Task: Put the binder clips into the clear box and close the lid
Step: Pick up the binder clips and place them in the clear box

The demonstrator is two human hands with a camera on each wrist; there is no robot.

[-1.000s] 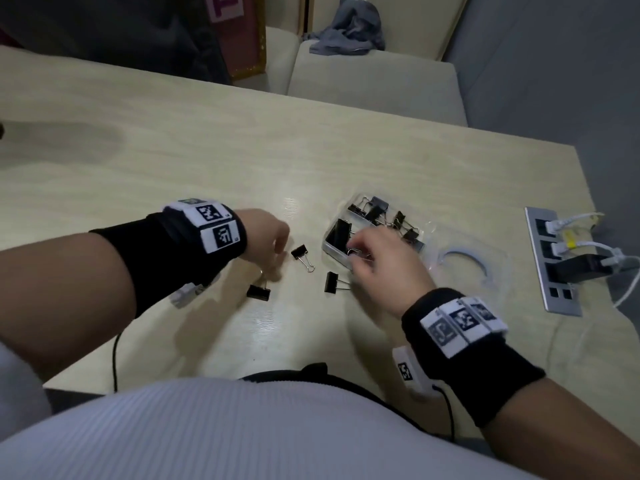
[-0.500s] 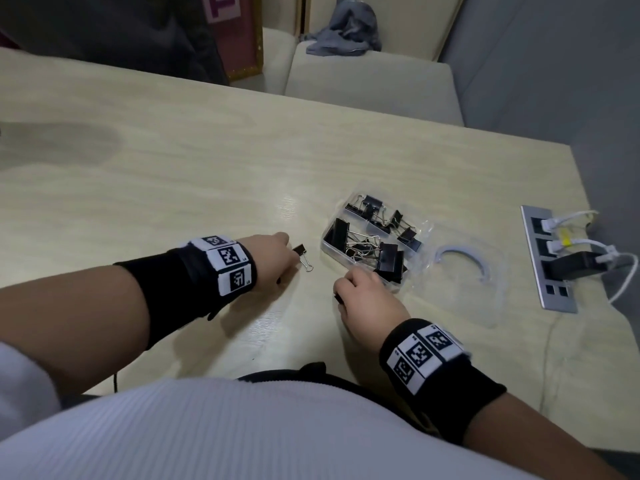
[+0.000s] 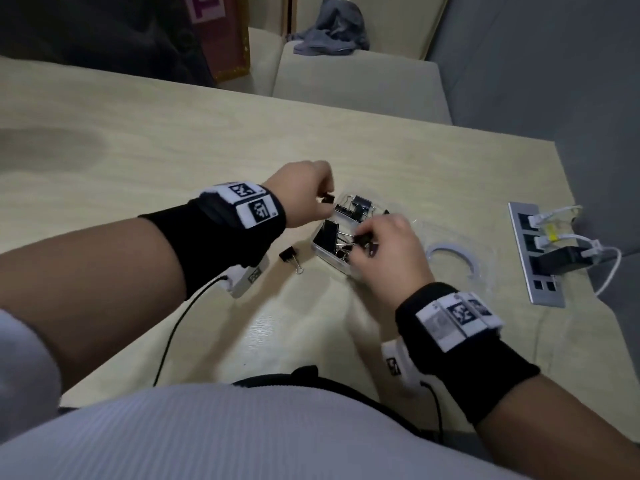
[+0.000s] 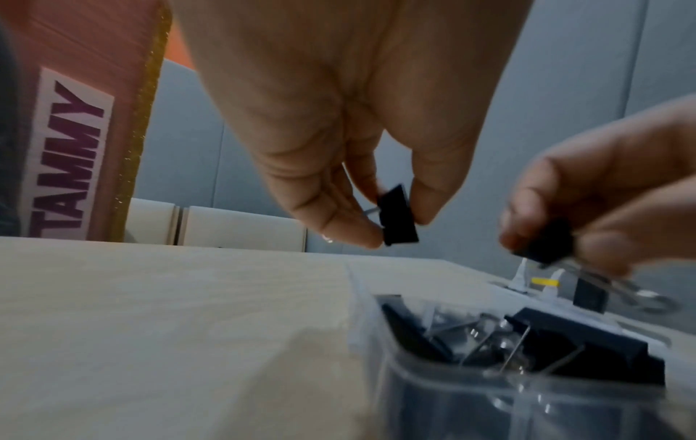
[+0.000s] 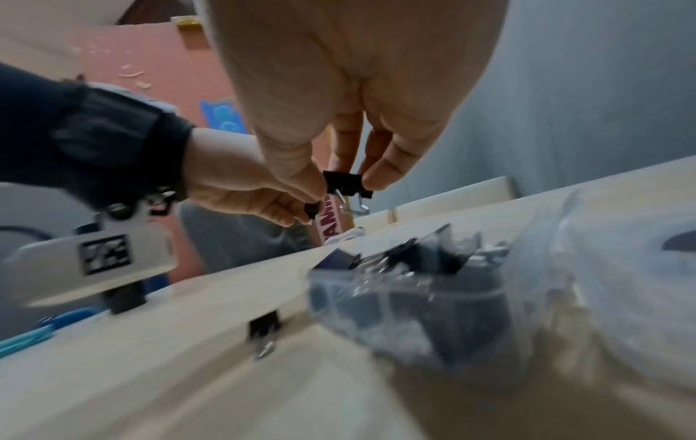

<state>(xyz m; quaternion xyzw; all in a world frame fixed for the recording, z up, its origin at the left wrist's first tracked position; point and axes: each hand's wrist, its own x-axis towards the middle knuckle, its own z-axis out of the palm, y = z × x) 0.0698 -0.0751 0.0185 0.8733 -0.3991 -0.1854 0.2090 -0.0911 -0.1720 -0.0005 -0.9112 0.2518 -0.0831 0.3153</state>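
Note:
The clear box (image 3: 320, 251) stands open on the table and holds several black binder clips (image 3: 360, 206). My left hand (image 3: 304, 192) pinches a small black binder clip (image 4: 398, 215) just above the box's far left edge. My right hand (image 3: 384, 244) pinches another black clip (image 5: 346, 183) over the near part of the box. One more clip (image 3: 290, 256) lies loose on the table, left of the box. The clear lid (image 3: 453, 258) lies flat to the right of the box.
A metal socket strip (image 3: 535, 254) with white cables and a black plug sits at the table's right edge. A beige seat (image 3: 360, 81) stands beyond the far edge. A cable (image 3: 173, 334) trails from my left wrist.
Each hand has picked a clip off the table and carried it up over the box. One loose clip stays on the table.

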